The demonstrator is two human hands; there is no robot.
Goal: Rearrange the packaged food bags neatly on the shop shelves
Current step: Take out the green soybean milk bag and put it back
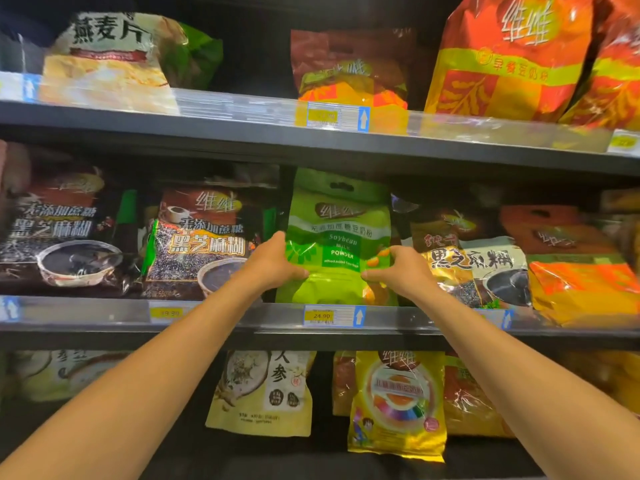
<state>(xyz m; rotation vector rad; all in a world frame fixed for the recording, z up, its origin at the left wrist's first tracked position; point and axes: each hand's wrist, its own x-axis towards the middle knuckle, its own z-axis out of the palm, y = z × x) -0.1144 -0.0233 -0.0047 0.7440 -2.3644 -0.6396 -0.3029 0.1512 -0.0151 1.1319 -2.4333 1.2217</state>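
A green soybean milk powder bag (pixel 339 216) stands upright in the middle of the middle shelf (pixel 242 332). My left hand (pixel 273 261) grips its lower left edge, thumb across the front. On the opposite side my right hand (pixel 401 268) grips the lower right edge in the same way. To the left of it stand two dark black sesame paste bags (pixel 204 244), (pixel 59 230). Another black sesame bag (pixel 474 261) and an orange bag (pixel 578 268) stand to its right.
The top shelf holds an oat flakes bag (pixel 110 60), a brown-orange bag (pixel 349 77) and large orange bags (pixel 509 60). On the bottom shelf are a beige ginseng bag (pixel 263 393), a yellow bag (pixel 398 407) and others. Price tags (pixel 329 316) line the shelf edges.
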